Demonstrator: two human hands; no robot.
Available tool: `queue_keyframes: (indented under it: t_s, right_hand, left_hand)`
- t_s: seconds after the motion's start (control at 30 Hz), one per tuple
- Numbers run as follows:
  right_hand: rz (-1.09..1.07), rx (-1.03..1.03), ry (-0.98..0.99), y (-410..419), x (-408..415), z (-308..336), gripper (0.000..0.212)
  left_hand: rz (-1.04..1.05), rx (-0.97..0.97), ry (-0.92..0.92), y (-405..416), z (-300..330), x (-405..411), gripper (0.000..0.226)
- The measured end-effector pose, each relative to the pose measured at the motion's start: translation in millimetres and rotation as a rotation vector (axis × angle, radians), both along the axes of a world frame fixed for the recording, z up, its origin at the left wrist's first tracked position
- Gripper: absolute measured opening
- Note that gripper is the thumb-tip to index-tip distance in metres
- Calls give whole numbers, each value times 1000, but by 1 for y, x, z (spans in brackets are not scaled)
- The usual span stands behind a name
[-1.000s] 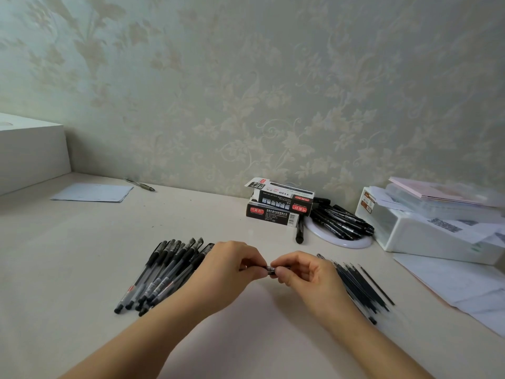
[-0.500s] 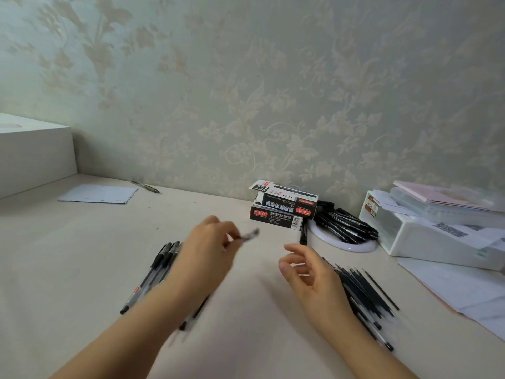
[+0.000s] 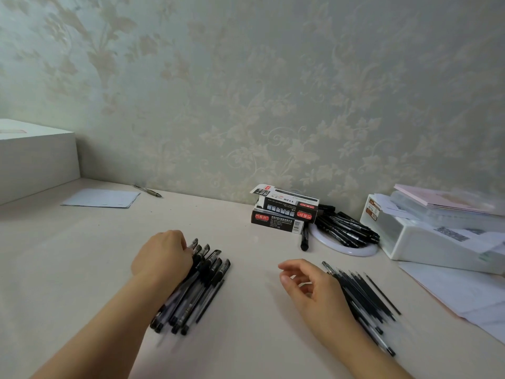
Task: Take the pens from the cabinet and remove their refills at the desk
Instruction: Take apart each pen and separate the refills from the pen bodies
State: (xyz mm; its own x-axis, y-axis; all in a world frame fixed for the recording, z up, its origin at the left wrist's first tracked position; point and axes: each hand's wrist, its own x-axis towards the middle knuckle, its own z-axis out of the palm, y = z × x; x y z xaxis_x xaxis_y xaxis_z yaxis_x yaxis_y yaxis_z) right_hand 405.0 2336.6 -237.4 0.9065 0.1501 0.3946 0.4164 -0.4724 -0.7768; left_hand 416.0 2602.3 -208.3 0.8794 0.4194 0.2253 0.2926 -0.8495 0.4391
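The pale beige desk top [image 3: 82,255] fills the lower frame and carries all the task material, so the fetching stage appears complete. Right of centre near the wall, two stacked black-and-white cardboard pen boxes [image 3: 284,214] sit beside a white round dish [image 3: 363,251] heaped with black marker-like pens [image 3: 344,228]; whether these form part of the job cannot be told. Left of centre lies a bundle of clear-barrelled gel pens with black caps [image 3: 202,285], which from here appear assembled and likely awaiting work. At lower right lies a fan of thin black refills and emptied barrels [image 3: 363,296], judged to be finished output. The left hand [image 3: 161,258] rests on the bundle with fingers curled over its cap ends; whether it grips a single pen cannot be told. The right hand [image 3: 311,285] hovers beside the refills, fingers loosely curled, holding nothing. Extraction is judged roughly midway.
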Motion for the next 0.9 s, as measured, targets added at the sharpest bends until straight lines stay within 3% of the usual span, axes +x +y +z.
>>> queue_keyframes:
  t_s: [0.17,0.33,0.5,0.7,0.9]
  right_hand:
    - [-31,-88,-67,-1,0,0,19]
    - [-324,-536,-164,-19,0,14,16]
    - [-493,-817,-41,-28,-4,23,27]
    - [-427,-863,-12,-28,-1,18,18]
    - [-322,-800,10,-19,3,15,12]
  left_hand:
    - [7,21,17,-1,0,0,19]
    - [14,58,-25,-6,4,-3,22]
    - [-113,50,-193,-29,11,-11,19]
    - [-471,-46,-310,-78,6,-28,8]
    - [-652,-369,-131,-104,-8,-37,6]
